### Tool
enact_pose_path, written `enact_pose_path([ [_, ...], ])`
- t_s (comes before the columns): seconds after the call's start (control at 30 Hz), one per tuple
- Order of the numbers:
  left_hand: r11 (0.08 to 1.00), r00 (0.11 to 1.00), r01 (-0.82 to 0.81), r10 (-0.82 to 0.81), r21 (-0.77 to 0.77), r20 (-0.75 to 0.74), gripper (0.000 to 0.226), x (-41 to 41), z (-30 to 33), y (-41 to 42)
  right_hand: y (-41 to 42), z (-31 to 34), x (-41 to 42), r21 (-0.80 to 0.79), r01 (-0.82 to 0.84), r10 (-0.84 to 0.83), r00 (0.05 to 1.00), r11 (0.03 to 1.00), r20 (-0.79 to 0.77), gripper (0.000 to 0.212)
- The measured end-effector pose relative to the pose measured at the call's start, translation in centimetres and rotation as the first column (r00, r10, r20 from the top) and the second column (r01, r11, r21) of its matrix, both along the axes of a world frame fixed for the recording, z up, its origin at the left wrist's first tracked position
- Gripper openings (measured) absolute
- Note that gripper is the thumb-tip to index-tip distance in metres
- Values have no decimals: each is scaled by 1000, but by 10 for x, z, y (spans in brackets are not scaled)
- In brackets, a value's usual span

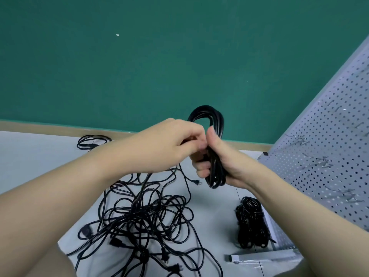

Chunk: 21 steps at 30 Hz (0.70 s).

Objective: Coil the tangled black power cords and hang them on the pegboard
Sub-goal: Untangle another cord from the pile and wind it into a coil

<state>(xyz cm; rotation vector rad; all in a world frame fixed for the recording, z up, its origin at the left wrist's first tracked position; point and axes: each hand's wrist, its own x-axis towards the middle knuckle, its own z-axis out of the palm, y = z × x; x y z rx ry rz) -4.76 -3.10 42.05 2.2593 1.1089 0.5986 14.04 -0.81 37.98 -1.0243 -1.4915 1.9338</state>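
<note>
My right hand [218,160] grips a coiled black power cord [216,120] around its middle, the loops standing upright above and below my fist. My left hand [179,140] pinches a strand of that cord right beside my right thumb. A trailing end with a two-pin plug [196,182] hangs down below the hands. On the grey floor lies a big tangle of black cords [147,216] with several plugs. The white pegboard [329,136] with metal hooks [321,162] leans at the right.
A bundled black cord [251,222] lies at the pegboard's foot. Another loose cord loop [93,141] sits by the green wall's beige skirting. A metal base bar [259,257] of the pegboard stand runs along the floor at lower right.
</note>
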Motion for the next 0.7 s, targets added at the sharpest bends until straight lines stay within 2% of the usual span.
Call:
enact_pose_path([
  [0.07,1000,999,-29,29,12,43,14,0,-1,2,-3,-2,-1,-35,-90,90,996,995,-3,74],
  [0.17,997,992,-70,69,12,105,17,3,-5,2,-6,-2,-3,-102,-161,160,987,982,-20,23],
  [0.27,975,967,-191,167,111,192,35,4,-13,3,-8,-3,-2,-207,-170,164,985,963,-50,35],
  [0.3,959,959,-237,205,156,198,39,4,-15,3,-8,-2,-3,-213,-162,152,986,963,-62,33],
  [0.37,926,948,-303,269,226,168,42,1,-19,4,-7,2,-1,-217,-145,124,986,965,-108,28],
  [0.43,901,936,-348,318,261,151,41,-3,-21,7,-4,6,6,-245,-130,84,978,961,-189,33],
  [0.5,906,922,-379,353,187,158,39,-9,-27,14,0,8,14,-278,-105,26,961,955,-275,38],
  [0.57,946,940,-322,323,-29,108,46,-15,-37,21,5,10,22,-288,-88,-23,932,953,-361,39],
  [0.63,953,980,-191,199,-233,11,51,-21,-51,23,9,12,28,-270,-70,-55,901,960,-431,40],
  [0.7,927,994,-93,64,-363,-93,42,-25,-64,21,12,14,32,-250,-45,-84,872,967,-482,40],
])
